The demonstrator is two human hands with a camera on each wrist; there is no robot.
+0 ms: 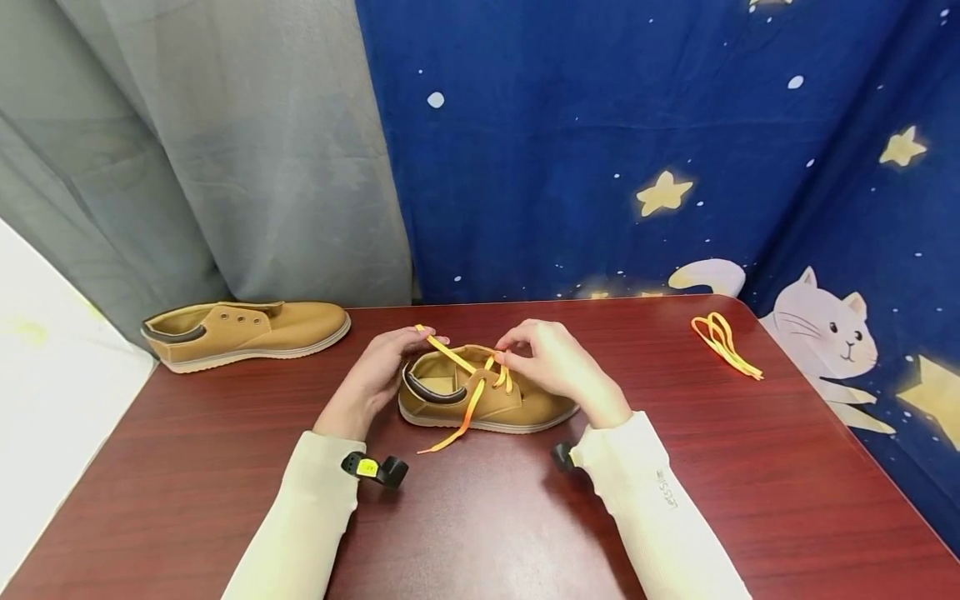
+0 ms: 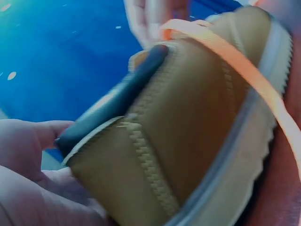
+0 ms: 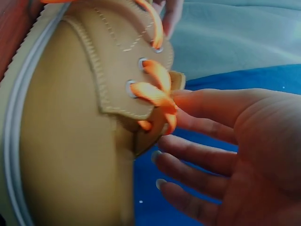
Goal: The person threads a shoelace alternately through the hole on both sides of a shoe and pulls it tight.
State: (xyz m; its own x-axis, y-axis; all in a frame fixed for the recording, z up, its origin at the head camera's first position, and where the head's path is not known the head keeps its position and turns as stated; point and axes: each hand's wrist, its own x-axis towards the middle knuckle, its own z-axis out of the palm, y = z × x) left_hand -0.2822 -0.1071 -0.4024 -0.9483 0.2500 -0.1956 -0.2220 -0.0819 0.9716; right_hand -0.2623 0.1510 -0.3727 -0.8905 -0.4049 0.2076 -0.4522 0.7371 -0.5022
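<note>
A tan shoe with a dark padded collar stands on the table, its toe to the right. A yellow-orange shoelace runs through its eyelets, one loose end hanging over the near side. My left hand cups the heel, thumb and fingers around its back edge. The other lace end slants up across the left fingers. At the lacing, my right hand pinches the lace by the tongue with thumb and index finger, while the other fingers spread loosely beside the shoe.
Another tan shoe, without a lace, stands at the back left of the reddish-brown table. A folded yellow lace lies at the back right. Grey and blue star-patterned curtains hang behind the table.
</note>
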